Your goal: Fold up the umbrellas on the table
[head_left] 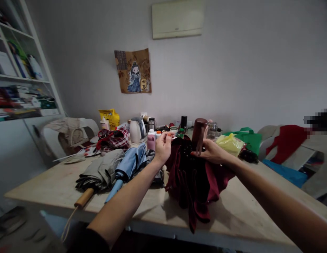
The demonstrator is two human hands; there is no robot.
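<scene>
A folding umbrella (213, 179) with dark red fabric and a black inner side hangs loosely folded over the table's near part, handle up. Its brown handle (199, 130) carries a wrist strap. My right hand (214, 151) is closed around the umbrella just below the handle, thumb towards the black side. On the other side, my left hand (163, 147) pinches at the upper edge of the fabric; exactly what lies between its fingertips is hard to make out. Left of it lie a grey umbrella (104, 168) with a wooden handle, a light blue umbrella (131, 161) and a camouflage-patterned one (154, 175).
Along the wall side of the table (42, 186) stand a white kettle (137, 130), a pink bottle (151, 142) and several jars. A plaid cloth (117, 137) lies at the left. Yellow (230, 144) and green bags (251, 140) sit at the right, near chairs.
</scene>
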